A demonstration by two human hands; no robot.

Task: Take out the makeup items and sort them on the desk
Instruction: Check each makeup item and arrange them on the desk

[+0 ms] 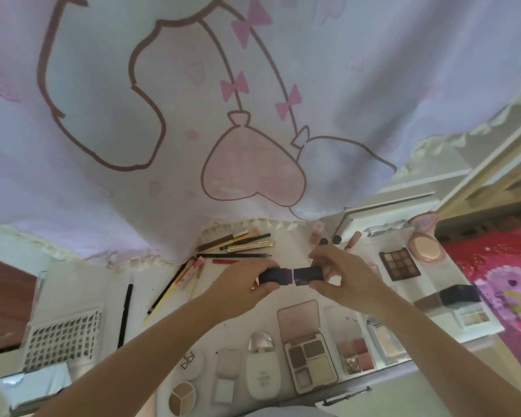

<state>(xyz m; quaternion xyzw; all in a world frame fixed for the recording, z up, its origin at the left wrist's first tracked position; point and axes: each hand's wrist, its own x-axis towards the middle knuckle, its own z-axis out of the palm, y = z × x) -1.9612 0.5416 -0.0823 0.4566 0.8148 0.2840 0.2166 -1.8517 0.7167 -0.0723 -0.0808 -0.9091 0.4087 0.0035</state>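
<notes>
Overhead, pale printed curtain with pink bows and a heart, draped down to the back edge of the white table. Pink bedding off to the right.

Across the table, makeup already laid out in loose groups: pencils and brushes at the back, dark eyeshadow palette and round pink compact to the right, open quad palette and white bottle along the near edge, lash tray at the left.

Above the middle of the table, held in the air: small dark tube, seemingly in two halves with a seam or gap showing between them. Left hand gripping one end, fingers curled round it; right hand gripping the other end, fingers likewise wrapped.

Risks, as judged from here: too sharp a pull or push, and one half slipping free, dropping among the pencils or rolling off toward the bed. Misaligned halves, and product smeared or the cap left loose. Crowded near edge, so a forearm sweeping low likely to knock the bottle or palette off.
</notes>
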